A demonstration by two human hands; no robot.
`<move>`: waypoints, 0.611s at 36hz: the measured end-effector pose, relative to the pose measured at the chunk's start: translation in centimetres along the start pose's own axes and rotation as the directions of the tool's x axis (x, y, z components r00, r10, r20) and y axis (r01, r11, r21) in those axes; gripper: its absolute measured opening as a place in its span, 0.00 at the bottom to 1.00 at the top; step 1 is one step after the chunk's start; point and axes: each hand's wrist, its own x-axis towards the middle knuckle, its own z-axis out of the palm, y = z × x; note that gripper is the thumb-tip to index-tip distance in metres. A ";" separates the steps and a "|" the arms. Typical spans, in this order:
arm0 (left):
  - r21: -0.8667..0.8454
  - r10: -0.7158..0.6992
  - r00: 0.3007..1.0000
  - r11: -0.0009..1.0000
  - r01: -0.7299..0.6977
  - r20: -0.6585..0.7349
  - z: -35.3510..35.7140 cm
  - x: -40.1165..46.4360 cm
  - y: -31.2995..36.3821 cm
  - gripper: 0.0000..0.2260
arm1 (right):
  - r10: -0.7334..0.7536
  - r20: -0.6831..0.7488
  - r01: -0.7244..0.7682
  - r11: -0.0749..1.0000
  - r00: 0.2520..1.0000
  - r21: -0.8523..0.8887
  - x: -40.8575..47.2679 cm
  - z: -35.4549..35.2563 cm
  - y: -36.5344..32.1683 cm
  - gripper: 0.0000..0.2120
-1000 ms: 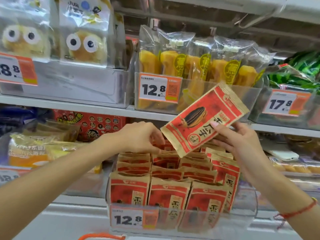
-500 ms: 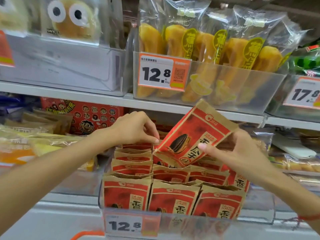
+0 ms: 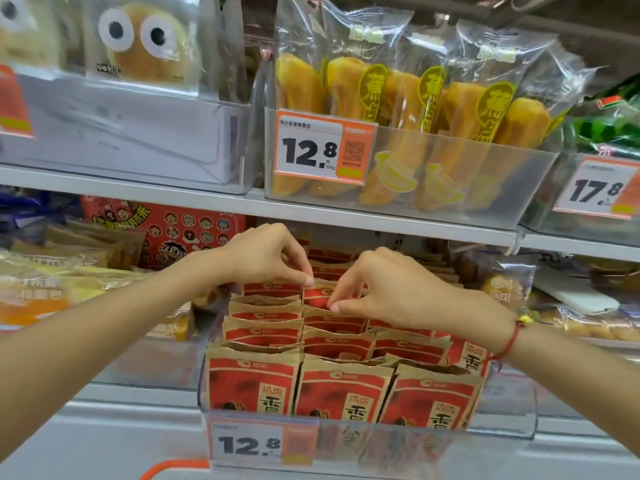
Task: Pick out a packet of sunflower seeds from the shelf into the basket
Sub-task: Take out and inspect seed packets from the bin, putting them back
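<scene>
Right now both hands meet over the back rows of the sunflower seed packets (image 3: 332,344), which stand upright in a clear bin (image 3: 502,424) on the lower shelf (image 3: 381,221). The left hand (image 3: 266,258) has its fingers curled, thumb and forefinger tip pressed to the top edge of one packet (image 3: 317,292) in the middle column. The right hand (image 3: 384,289) is curled the same way, its fingertips pinching or touching that packet's top edge from the other side. Whether either pinch has a firm hold cannot be told; the fingers hide the edge.

That packet sits directly under the two hands, tucked between its neighbours, with its long axis vertical and its broad face toward the camera. Both hands are about equally near; the right covers more of the packet. Judging from this, any lift would have to go straight up along that axis to clear the row in front and the shelf edge above.

An orange basket rim (image 3: 173,467) shows at the bottom edge, below the bin and its price tag (image 3: 263,443), toward the left arm's side. No packet is in it that can be seen, so the task looks unfinished.
</scene>
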 end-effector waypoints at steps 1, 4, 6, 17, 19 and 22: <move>-0.006 0.001 1.000 1.000 -0.001 0.000 0.0 0.0 -0.1 0.03 | -0.002 0.002 0.002 1.000 1.000 0.001 0.1 0.1 0.1 0.07; -0.006 0.013 1.000 1.000 -0.014 -0.009 0.2 -0.2 0.0 0.02 | -0.003 0.003 0.004 1.000 1.000 -0.030 0.2 0.0 0.5 0.06; 0.022 0.022 0.999 1.000 -0.022 -0.024 0.4 -0.5 0.2 0.01 | 0.007 0.001 -0.007 1.000 1.000 -0.003 0.2 0.2 0.7 0.06; 0.267 0.138 0.984 0.958 -0.104 -0.110 0.6 -2.1 1.8 0.05 | 0.163 -0.109 -0.160 0.986 0.981 0.035 -0.1 1.0 2.7 0.12; 0.263 0.134 0.982 0.960 -0.094 -0.137 0.8 -2.5 2.2 0.06 | 0.195 -0.109 -0.195 0.981 0.975 0.010 -0.2 1.3 2.6 0.08; 0.277 0.099 0.985 0.959 -0.055 -0.145 1.2 -3.1 2.6 0.06 | 0.222 -0.114 -0.224 0.974 0.968 -0.007 0.1 1.4 2.1 0.07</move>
